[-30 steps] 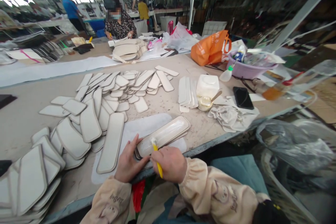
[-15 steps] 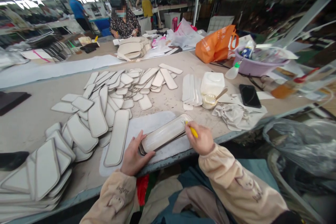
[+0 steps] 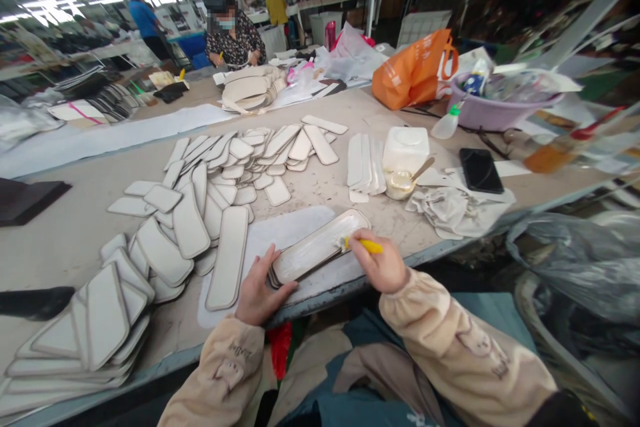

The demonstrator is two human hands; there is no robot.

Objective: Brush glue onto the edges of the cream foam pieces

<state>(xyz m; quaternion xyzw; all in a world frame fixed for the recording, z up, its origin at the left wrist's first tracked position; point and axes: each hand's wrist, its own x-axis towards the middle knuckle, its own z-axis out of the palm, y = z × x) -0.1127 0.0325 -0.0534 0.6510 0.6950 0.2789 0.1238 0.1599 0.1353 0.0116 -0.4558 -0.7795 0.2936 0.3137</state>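
Note:
A small stack of long rounded panels (image 3: 315, 250) lies slantwise near the table's front edge, its top face wet and shiny white. My left hand (image 3: 263, 285) grips the stack's left end between thumb and fingers. In my right hand (image 3: 383, 263) is a yellow-handled brush (image 3: 369, 245), its tip at the panel's near edge toward the right end. Under the stack lies a white sheet (image 3: 295, 219). Left of it rests a single pale panel (image 3: 227, 257) with a darker rim. Behind the stack sits an open cup of white paste (image 3: 400, 183) with a stick in it.
Many loose panels (image 3: 165, 250) spread across the left. A white jug (image 3: 406, 149), crumpled cloth (image 3: 453, 209), phone (image 3: 481, 170), orange bag (image 3: 413, 73) and purple basin (image 3: 495, 110) stand to the right. A co-worker (image 3: 233, 30) sits across the table.
My right hand has drawn the brush from the panel's far right end down to its near edge, tilting the handle flatter. The left hand keeps its hold. The camera view has shifted slightly.

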